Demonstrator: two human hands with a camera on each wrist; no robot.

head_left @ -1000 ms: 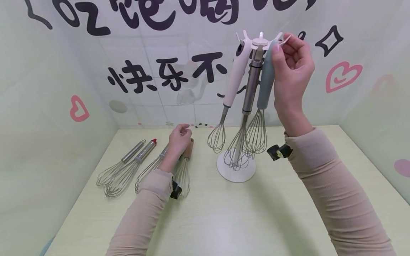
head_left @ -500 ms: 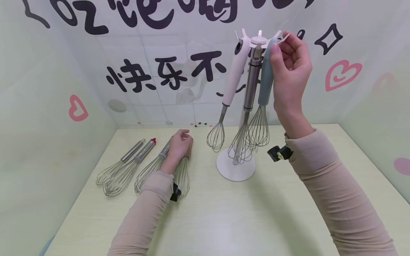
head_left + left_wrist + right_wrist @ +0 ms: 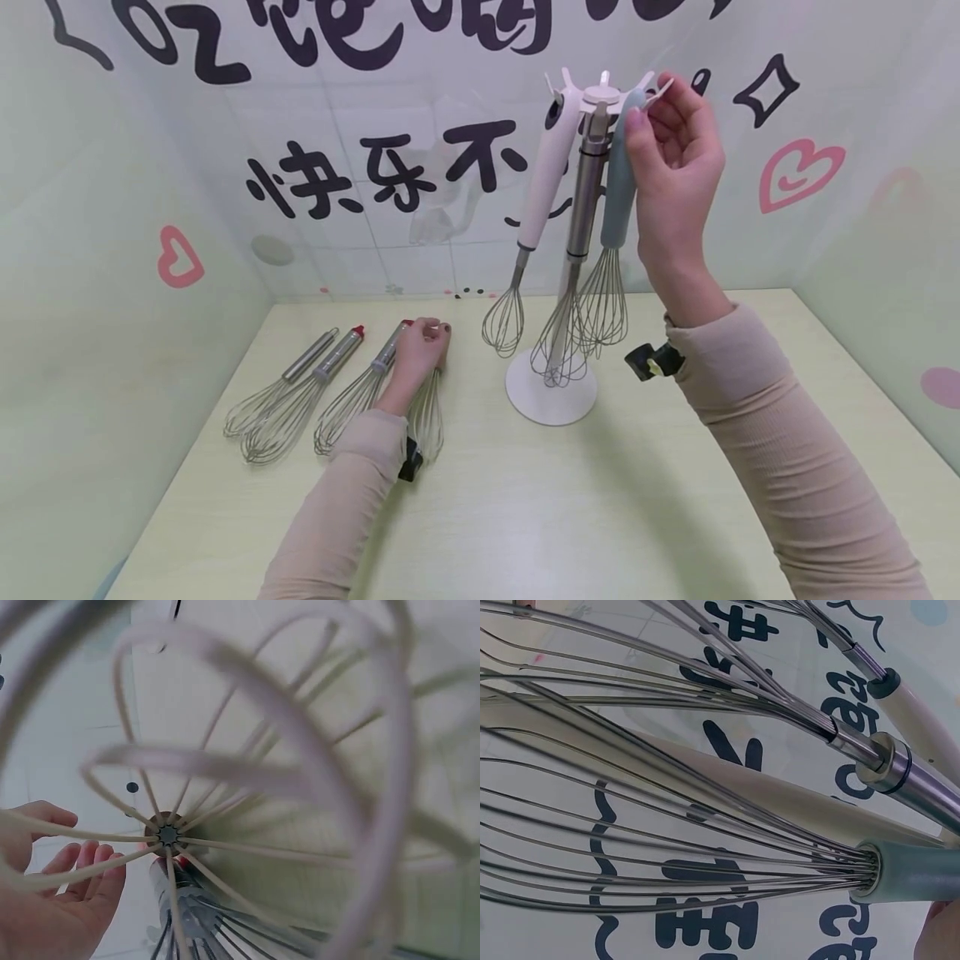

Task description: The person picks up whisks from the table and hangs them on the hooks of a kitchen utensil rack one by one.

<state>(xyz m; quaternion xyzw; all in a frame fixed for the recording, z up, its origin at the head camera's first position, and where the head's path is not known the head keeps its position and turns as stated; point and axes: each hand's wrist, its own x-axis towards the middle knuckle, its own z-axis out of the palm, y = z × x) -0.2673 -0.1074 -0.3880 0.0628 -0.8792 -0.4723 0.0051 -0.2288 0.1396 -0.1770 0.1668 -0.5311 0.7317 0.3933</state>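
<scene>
In the head view my right hand [image 3: 678, 167] is raised at the top of a white rack [image 3: 551, 390], its thumb pressing a blue-handled whisk [image 3: 619, 183] against a hook. Beside that whisk hang a steel whisk [image 3: 587, 200] and a white-handled whisk [image 3: 550, 171]. My left hand [image 3: 417, 357] hovers low over the table by a brown-handled whisk [image 3: 427, 412], partly covering its handle. The left wrist view looks through the wires along that whisk; my left fingers [image 3: 105, 881] are loosely bent, apart from the handle.
Left of my left hand lies a steel whisk with a red end [image 3: 382, 358]. Farther left, another red-ended whisk [image 3: 333, 358] and a steel whisk with a loop end [image 3: 303, 358] lie side by side. A printed backdrop [image 3: 465, 250] stands behind the table [image 3: 525, 517].
My left hand has come slightly nearer, showing more of the red-ended whisk's handle. The blue-handled whisk sits a touch higher, and the steel whisk beside it has swung a little; my right hand stays there.
</scene>
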